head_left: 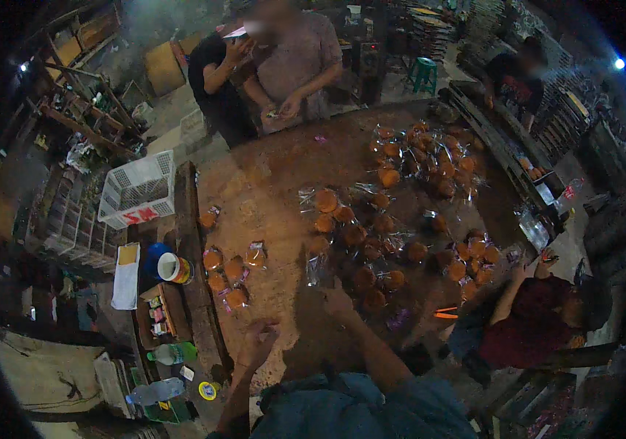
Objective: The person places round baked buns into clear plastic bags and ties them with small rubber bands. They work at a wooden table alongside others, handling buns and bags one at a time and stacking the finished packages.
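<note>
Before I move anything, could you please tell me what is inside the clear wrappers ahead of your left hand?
Round, orange-brown pieces show through the clear wrappers; their undersides and parts behind pinkish printing are hidden.

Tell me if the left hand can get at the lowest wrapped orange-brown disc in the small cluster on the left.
Probably yes: the left hand is close to that wrapped disc, with only tabletop visible between them.
</note>
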Demonstrator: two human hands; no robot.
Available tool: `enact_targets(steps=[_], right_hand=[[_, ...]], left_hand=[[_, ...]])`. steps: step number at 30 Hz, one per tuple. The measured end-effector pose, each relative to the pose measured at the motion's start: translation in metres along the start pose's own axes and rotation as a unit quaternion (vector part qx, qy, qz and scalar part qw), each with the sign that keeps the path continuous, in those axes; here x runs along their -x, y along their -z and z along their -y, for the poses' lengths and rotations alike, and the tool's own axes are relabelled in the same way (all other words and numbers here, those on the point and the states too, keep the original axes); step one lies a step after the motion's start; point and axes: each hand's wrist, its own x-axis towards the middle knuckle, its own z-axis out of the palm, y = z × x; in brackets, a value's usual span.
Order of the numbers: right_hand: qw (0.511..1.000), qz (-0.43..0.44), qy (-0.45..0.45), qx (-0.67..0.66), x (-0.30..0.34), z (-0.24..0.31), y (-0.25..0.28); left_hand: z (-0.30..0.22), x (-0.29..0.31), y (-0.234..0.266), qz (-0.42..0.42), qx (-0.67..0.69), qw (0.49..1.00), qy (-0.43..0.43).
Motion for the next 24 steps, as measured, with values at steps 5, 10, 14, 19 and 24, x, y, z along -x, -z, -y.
enact_targets(steps=[5,10,14,19,24], right_hand=[[0.992,-0.073,0.089,-0.059,-0.052,-0.006,-0.031],[0.996,-0.007,0.076,-0.042,-0.044,-0.004,-0.038],[0.999,0.005,0.040,-0.001,-0.010,0.015,-0.017],[0.991,-0.006,0.084,-0.103,-0.020,0.032,-0.017],[0.994,-0.077,0.065,-0.044,-0.064,0.016,-0.049]], left_hand=[[0.002,0.008,-0.008,0.079,0.010,0.990,0.113],[0.032,0.015,-0.016,0.063,-0.024,0.988,0.136],[0.064,0.032,-0.016,0.123,-0.086,0.976,0.157],[0.118,0.059,-0.024,0.211,-0.191,0.953,0.109],[0.150,0.085,-0.009,0.310,-0.223,0.907,0.176]])
